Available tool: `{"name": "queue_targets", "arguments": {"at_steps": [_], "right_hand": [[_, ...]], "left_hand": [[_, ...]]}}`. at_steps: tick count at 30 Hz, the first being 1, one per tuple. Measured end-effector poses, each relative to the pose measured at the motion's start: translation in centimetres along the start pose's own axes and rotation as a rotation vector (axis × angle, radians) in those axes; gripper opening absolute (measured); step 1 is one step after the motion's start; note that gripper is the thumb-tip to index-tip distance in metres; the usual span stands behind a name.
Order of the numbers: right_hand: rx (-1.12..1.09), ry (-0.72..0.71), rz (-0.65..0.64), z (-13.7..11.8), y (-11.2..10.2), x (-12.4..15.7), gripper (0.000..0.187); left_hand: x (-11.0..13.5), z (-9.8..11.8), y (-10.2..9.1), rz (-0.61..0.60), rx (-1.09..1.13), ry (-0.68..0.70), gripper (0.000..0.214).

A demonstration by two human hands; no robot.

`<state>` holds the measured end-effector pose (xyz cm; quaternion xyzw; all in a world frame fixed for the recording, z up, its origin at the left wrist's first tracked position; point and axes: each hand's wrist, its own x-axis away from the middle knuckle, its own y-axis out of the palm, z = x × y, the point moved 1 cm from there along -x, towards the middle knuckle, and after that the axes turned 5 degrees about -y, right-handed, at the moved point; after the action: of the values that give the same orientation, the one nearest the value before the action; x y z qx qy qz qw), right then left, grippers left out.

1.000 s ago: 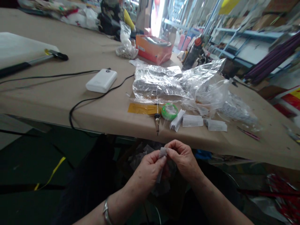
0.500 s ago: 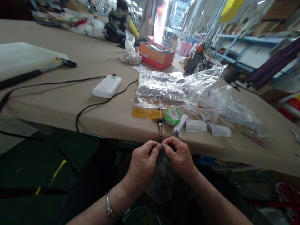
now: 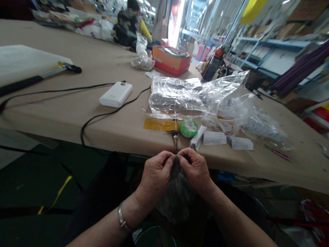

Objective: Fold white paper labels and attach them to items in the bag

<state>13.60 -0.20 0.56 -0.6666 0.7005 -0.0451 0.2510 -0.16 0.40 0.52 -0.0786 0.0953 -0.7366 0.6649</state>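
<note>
My left hand (image 3: 157,170) and my right hand (image 3: 194,168) meet just in front of the table edge, fingertips nearly touching. Between their thumbs and forefingers they pinch one small pale piece (image 3: 176,155), too small to name. Right beyond it, a metal-tipped tool like a soldering iron (image 3: 175,138) is fixed at the table edge, its tip pointing toward my fingers. Whether the piece touches the tip I cannot tell. Below the hands, a dark translucent plastic heap or bag (image 3: 177,199) lies over my lap, partly hidden by them.
Beside the tool are brown tape (image 3: 158,124), a green-rimmed round tub (image 3: 189,128) and stacks of white labels (image 3: 215,138). Clear plastic bags (image 3: 180,96) lie behind. A white power bank (image 3: 116,94) with a black cable, an orange box (image 3: 171,61) and tweezers (image 3: 278,152) are on the table.
Both hands have moved up very slightly toward the tool's tip, still pinching the small piece. The view has shifted a little.
</note>
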Motion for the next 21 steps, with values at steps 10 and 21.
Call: {"name": "queue_targets", "arguments": {"at_steps": [10,21], "right_hand": [[0.031,0.003,0.022,0.0,0.0,0.0,0.009],[0.038,-0.006,-0.014,-0.7,-0.7,0.9,0.009]], "left_hand": [[-0.3,0.2,0.0,0.015,0.02,-0.015,0.015],[0.2,0.6,-0.1,-0.027,0.04,-0.051,0.017]]}}
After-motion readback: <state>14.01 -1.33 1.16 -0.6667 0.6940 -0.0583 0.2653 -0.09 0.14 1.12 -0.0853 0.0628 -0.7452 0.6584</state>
